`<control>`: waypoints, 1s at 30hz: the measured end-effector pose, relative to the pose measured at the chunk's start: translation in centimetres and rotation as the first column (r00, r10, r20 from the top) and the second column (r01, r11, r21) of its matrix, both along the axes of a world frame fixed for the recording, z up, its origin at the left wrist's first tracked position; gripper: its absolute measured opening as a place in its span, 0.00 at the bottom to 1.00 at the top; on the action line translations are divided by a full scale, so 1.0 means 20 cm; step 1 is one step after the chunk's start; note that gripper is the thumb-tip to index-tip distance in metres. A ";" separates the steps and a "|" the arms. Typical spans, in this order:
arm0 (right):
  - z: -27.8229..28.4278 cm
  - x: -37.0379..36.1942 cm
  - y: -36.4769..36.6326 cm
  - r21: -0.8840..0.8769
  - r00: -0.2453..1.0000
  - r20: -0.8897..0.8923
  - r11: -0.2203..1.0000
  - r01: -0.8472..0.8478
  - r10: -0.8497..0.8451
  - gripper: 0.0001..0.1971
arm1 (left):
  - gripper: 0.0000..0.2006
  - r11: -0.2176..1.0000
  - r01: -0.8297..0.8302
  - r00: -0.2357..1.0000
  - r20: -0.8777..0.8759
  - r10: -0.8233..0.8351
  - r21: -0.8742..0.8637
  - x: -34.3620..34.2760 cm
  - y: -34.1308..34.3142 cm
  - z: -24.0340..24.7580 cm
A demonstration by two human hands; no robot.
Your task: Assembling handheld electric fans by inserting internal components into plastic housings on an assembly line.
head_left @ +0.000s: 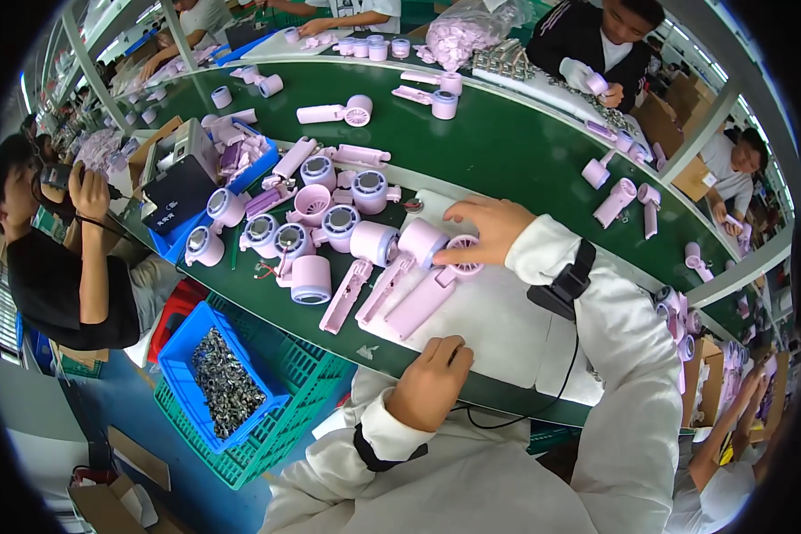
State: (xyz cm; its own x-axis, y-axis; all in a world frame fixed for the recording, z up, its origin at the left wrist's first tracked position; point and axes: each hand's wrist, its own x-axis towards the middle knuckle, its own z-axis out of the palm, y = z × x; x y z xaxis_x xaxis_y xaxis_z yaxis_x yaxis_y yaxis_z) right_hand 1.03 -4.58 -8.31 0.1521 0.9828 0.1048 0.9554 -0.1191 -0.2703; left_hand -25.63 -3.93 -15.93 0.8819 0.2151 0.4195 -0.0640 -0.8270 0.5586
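Note:
My right hand curves around the round grille end of a pink handheld fan, its thumb across the grille. The fan's long handle points toward me on the white mat. Beside it lie two open pink handle shells, with pink motor housings behind them. My left hand is curled at the bench's near edge; a small dark spot shows by its fingers, and what they hold, if anything, is hidden. Several round fan heads with grey-blue rims crowd the left of the mat, some with loose wires.
Beyond runs a green conveyor belt carrying scattered fan parts. A blue bin of pink parts stands far left. Below left, a blue tub of small metal parts sits on a green crate. A black cable crosses the mat. Co-workers sit around.

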 end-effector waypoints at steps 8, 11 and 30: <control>0.19 -0.06 -0.27 -0.275 0.964 -0.195 0.953 0.126 -0.184 0.26 | 0.15 0.930 0.091 0.991 0.124 -0.049 -0.356 -0.12 0.04 0.20; 0.15 -0.06 -0.40 0.010 0.999 0.017 1.000 0.029 -0.029 0.23 | 0.15 0.892 0.065 0.985 0.172 0.014 -0.447 -0.10 0.06 0.19; 0.08 -0.44 -0.80 0.264 0.980 0.056 0.949 0.170 -0.191 0.18 | 0.11 0.690 0.166 0.984 0.077 -0.158 -0.705 0.02 0.00 0.03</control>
State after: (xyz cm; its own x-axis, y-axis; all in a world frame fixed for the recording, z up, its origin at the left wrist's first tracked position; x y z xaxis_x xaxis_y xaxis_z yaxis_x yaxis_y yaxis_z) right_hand -7.69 -20.64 -6.77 0.3057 0.8780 0.3684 0.9439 -0.2286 -0.2385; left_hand -25.31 -3.92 -15.23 0.9285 0.3050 0.2119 -0.1674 -0.1657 0.9719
